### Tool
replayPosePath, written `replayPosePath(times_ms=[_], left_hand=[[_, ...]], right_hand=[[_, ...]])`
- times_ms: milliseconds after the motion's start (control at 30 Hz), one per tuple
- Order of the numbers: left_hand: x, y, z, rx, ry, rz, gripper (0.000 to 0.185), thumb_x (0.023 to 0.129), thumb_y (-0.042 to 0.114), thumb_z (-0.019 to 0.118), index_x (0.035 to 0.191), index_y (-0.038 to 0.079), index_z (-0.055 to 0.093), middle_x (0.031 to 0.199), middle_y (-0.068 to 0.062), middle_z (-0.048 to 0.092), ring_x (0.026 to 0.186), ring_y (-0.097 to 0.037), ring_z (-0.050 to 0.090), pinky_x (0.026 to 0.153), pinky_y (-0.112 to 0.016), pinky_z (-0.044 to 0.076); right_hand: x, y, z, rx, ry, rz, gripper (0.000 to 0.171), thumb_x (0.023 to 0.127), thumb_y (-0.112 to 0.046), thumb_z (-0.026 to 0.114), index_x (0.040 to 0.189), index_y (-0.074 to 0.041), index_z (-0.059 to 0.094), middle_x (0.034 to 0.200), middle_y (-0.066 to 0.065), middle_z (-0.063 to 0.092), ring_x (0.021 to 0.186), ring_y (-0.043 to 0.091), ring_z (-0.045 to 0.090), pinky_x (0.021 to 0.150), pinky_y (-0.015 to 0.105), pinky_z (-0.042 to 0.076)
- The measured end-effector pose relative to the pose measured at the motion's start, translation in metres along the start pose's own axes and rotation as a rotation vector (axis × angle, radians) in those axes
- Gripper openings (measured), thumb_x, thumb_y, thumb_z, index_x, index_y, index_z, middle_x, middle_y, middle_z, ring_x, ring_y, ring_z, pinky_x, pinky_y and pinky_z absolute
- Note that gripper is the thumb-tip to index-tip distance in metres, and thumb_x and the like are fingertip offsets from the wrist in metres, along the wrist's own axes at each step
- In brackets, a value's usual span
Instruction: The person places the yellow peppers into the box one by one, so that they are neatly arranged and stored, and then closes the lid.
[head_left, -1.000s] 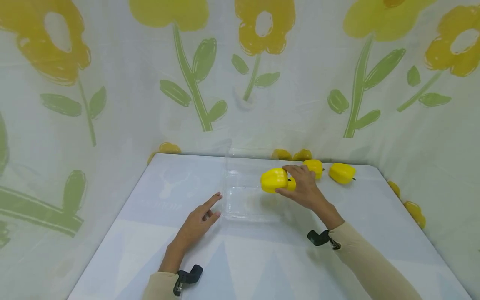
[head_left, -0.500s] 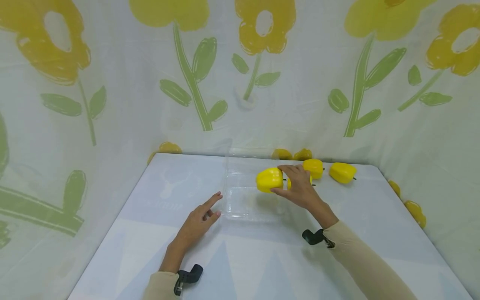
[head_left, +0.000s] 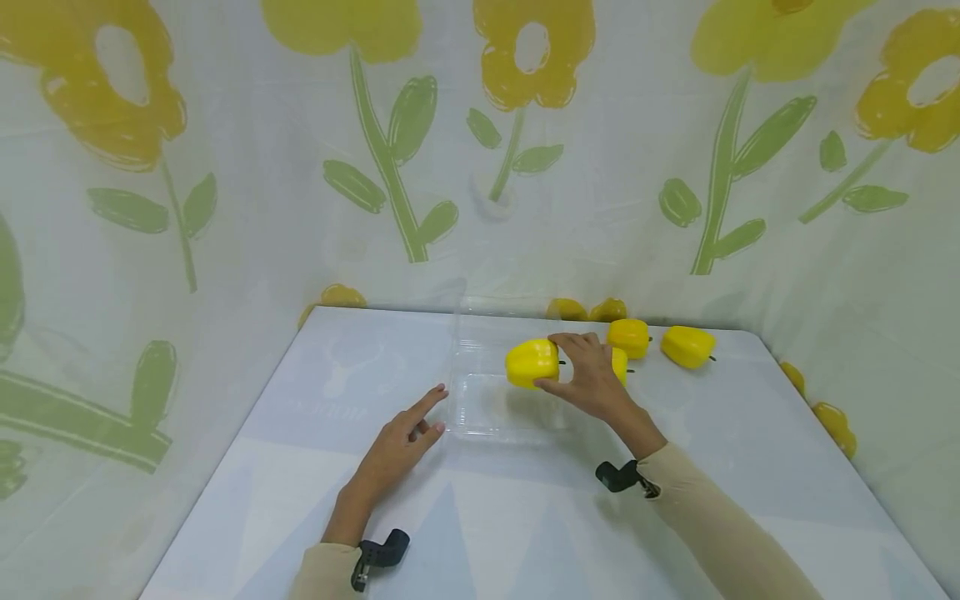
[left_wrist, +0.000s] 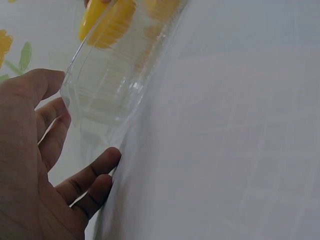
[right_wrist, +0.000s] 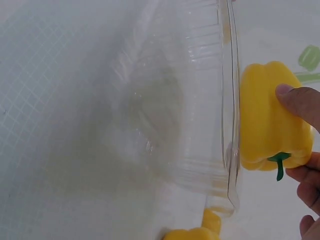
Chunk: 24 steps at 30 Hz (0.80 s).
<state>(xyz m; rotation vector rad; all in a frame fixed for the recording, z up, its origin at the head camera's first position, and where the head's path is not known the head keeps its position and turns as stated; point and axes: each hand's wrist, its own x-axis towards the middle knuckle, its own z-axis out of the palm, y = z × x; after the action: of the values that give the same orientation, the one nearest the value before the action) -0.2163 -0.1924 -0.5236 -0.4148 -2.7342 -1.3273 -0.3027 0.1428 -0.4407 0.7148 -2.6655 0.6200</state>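
Over table (head_left: 300, 467): pepper (head_left: 531, 363) in right hand (head_left: 585, 379)

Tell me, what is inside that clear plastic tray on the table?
The clear plastic tray looks empty; its ribbed bottom shows through. The right hand holds a yellow bell pepper above its right rim, not yet inside. Nothing seems hidden, since the walls are see-through.

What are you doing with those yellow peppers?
A person's right hand holds a yellow pepper in the air over the right side of a clear plastic tray on the white table. The left hand rests on the table at the tray's left front corner, with a finger pointing at it. The tray looks empty. Three more yellow peppers lie on the table behind the right hand, one partly hidden by it.
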Motion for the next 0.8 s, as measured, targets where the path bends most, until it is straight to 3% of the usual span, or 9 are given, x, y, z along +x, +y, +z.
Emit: replayPosePath(times_ms=[233, 800], left_hand=[[0.0, 0.003, -0.001, 0.009, -0.006, 0.002, 0.056, 0.101, 0.046, 0.056, 0.154, 0.037, 0.039, 0.148, 0.018, 0.046, 0.091, -0.012, 0.052, 0.082, -0.038, 0.045], [0.0, 0.0, -0.001, 0.028, -0.01, 0.0, 0.056, 0.101, 0.045, 0.056, 0.154, 0.039, 0.038, 0.15, 0.023, 0.041, 0.091, -0.01, 0.052, 0.08, -0.036, 0.045]], right_hand=[[0.002, -0.005, 0.006, 0.007, 0.001, -0.003, 0.074, 0.076, -0.043, 0.087, 0.134, -0.008, 0.058, 0.135, 0.012, 0.059, 0.112, 0.03, 0.046, 0.084, 0.046, 0.03], [0.009, -0.019, 0.019, 0.008, -0.051, 0.039, 0.077, 0.078, -0.048, 0.084, 0.138, -0.009, 0.055, 0.139, 0.01, 0.056, 0.115, 0.03, 0.044, 0.088, 0.046, 0.031]])
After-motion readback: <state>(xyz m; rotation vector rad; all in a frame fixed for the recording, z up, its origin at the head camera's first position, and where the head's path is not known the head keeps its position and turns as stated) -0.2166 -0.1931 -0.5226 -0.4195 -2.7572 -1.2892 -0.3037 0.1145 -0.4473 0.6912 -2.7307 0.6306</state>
